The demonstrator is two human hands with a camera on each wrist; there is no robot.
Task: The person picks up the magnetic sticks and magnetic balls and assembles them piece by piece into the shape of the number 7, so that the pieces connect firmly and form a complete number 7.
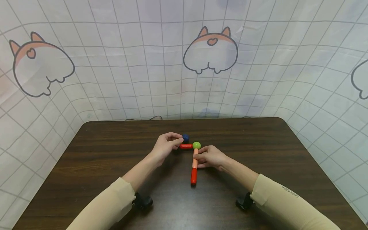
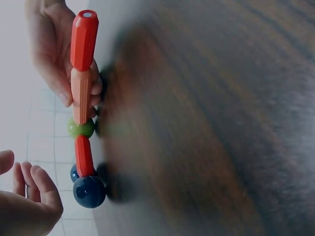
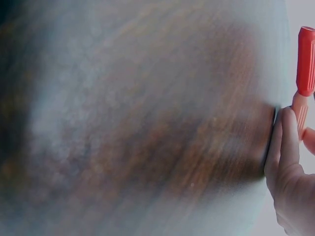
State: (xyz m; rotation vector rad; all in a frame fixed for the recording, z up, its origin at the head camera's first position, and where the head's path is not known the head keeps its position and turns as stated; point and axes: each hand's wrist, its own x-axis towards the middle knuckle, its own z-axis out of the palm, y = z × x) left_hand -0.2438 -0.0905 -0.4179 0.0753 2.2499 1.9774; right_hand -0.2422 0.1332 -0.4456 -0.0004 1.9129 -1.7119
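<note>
My right hand (image 1: 211, 157) pinches a peach-coloured ribbed rod (image 1: 195, 158) between thumb and fingers. A longer red rod (image 1: 194, 176) joins its near end, and a green ball (image 1: 196, 145) sits at its far end. From the green ball a short red rod (image 1: 186, 146) runs left to a dark blue ball (image 2: 89, 191), which the fingers hide in the head view. Just behind it is another blue ball (image 1: 185, 138). My left hand (image 1: 166, 145) is beside the blue balls, its fingers (image 2: 43, 184) loosely bent with a gap to them in the left wrist view.
Everything lies on a dark wood-grain table (image 1: 115, 166). A pale grid-patterned curtain (image 1: 129, 64) with cartoon animal drawings surrounds its back and sides. Thin dark cable (image 1: 156, 117) shows at the table's far edge.
</note>
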